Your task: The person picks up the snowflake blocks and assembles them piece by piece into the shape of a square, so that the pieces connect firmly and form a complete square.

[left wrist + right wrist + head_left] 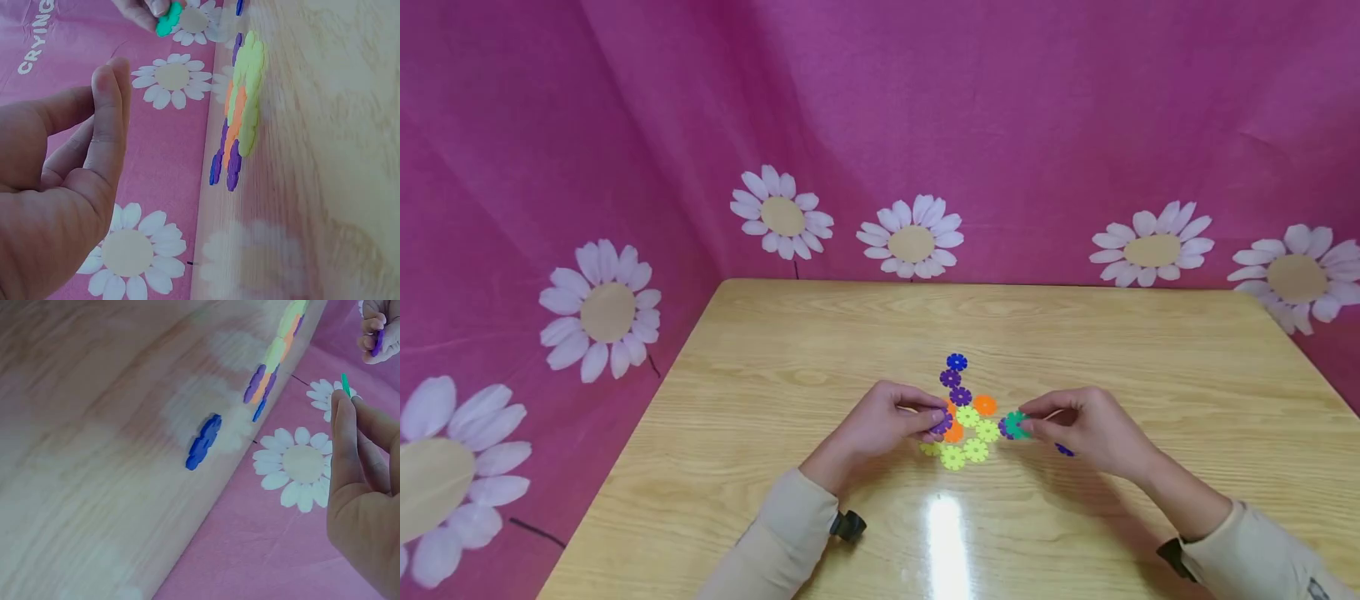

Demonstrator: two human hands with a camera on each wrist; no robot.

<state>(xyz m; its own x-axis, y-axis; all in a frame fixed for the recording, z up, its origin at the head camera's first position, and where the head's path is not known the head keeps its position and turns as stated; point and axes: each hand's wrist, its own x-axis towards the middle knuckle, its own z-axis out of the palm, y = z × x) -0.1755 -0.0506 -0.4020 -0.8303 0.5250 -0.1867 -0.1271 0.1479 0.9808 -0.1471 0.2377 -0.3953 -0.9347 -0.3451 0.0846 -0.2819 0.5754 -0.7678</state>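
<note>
My left hand (891, 421) pinches a purple notched disc (377, 342) between thumb and fingers, above the left side of several joined or overlapping discs on the table. In the left wrist view its own fingers hide that disc. Opposite it, my right hand (1093, 429) holds a green notched disc (1017, 425) by its edge, with a purple disc (254, 383) lying below on the table. Between the hands lie yellow discs (976, 450) and orange discs (985, 405). A row of purple discs (960, 396) with a blue disc (957, 362) at its end reaches toward the back.
Another dark blue disc (204, 442) lies apart on the table, partly under my right hand in the head view. The wooden table (820, 333) meets a pink cloth (1000, 108) with white flowers at its back and left. Light reflects off the tabletop in front.
</note>
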